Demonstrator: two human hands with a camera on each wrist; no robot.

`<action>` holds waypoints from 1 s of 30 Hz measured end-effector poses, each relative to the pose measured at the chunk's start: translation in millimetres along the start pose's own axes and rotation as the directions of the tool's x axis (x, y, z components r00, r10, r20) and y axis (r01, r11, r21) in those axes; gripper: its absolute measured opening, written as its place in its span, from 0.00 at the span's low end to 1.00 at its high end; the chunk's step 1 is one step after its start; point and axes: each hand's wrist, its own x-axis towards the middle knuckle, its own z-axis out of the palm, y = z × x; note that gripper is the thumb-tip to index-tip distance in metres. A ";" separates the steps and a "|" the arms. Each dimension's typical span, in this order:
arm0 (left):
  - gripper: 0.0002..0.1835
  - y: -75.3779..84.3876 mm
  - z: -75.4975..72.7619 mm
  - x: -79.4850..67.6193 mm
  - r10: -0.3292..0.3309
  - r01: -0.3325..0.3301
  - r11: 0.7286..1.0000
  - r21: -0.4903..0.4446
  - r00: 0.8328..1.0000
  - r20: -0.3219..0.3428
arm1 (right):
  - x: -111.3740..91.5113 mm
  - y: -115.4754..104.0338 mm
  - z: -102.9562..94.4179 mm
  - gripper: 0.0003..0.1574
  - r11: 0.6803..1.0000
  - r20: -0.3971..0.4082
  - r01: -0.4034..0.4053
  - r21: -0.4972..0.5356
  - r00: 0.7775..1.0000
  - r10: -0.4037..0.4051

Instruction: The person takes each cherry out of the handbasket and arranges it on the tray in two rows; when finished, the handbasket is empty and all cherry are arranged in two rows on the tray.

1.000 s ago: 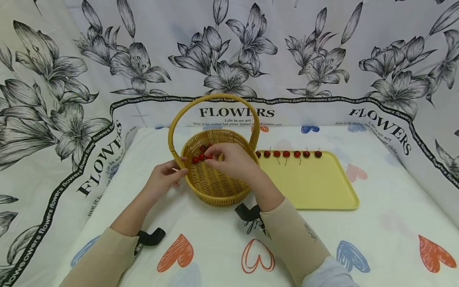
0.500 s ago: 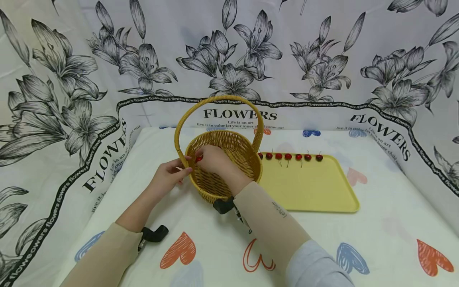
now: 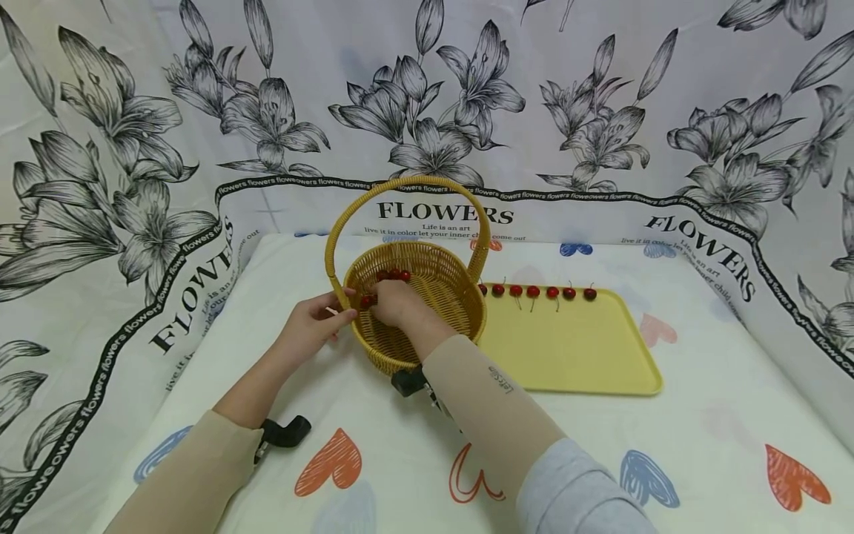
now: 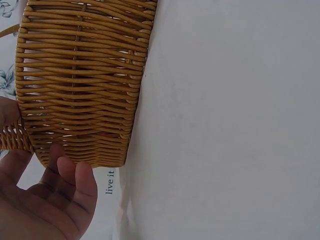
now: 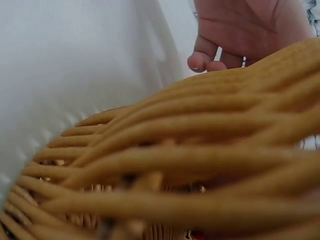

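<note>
A woven yellow-brown basket [image 3: 440, 297] with a tall arched handle stands on the bed-like white surface. My left hand [image 3: 312, 330] pinches its left rim at the handle's foot with thumb and forefinger. In the left wrist view the other fingers of the left hand [image 4: 55, 200] lie against or near the outer weave of the basket [image 4: 80, 90]. My right hand [image 3: 398, 302] reaches down inside the basket, beside several red cherries [image 3: 395, 274]. Another cherry [image 3: 366, 301] shows at its fingertips, which are mostly hidden. In the right wrist view the basket wall [image 5: 200, 120] covers that hand.
Right of the basket lies a yellow tray [image 3: 574, 348], touching or just behind its side. A row of several cherries with stems [image 3: 534, 292] runs along the tray's far edge. A flower-printed cloth [image 3: 427, 111] hangs behind.
My right hand has gone lower into the basket and its forearm has swung left. The left hand keeps its hold on the rim. The tray's row of cherries looks the same.
</note>
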 end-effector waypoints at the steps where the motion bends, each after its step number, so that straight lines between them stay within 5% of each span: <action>1: 0.23 0.4 0.0 -0.1 -0.001 0.001 1.000 -0.002 1.000 0.001 | 0.4 0.7 0.6 0.25 1.000 -0.004 0.006 -0.006 1.000 -0.006; 20: 0.24 0.1 1.6 0.6 -0.022 0.022 0.999 -0.025 1.000 0.003 | -7.7 -0.5 -5.2 0.13 0.994 -0.022 0.065 -0.082 0.998 -0.067; 30: 0.23 -0.1 -0.4 -0.8 -0.018 0.018 1.000 -0.002 1.000 0.005 | -50.9 2.4 -40.6 0.12 0.967 -0.146 0.170 0.191 0.979 -0.143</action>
